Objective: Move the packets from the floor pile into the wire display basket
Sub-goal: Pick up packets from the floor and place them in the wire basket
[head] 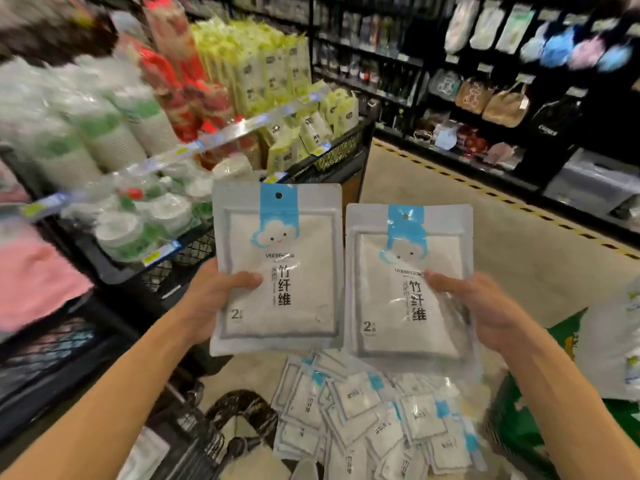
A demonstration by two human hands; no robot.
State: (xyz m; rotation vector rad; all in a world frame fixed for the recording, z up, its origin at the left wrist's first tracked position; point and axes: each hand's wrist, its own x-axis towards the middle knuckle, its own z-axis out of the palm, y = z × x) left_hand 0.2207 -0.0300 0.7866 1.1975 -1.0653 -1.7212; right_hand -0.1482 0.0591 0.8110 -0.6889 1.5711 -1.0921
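Observation:
I hold two white packets with blue cloud labels upright in front of me. My left hand (211, 299) grips the left packet (277, 268) by its left edge, thumb on the front. My right hand (485, 306) grips the right packet (408, 285) by its right edge, thumb across the front. Below them on the floor lies the pile of several more packets (374, 417). A black wire basket (180, 268) on the display stand sits to the left, behind the left packet.
Tiered black wire racks on the left hold paper cups (104, 133), bowls (138, 223) and yellow-green packs (277, 81). Dark shelving (485, 98) lines the aisle's far side. A green and white sack (588, 358) stands at the right. A dark bag handle (242, 407) lies at the bottom.

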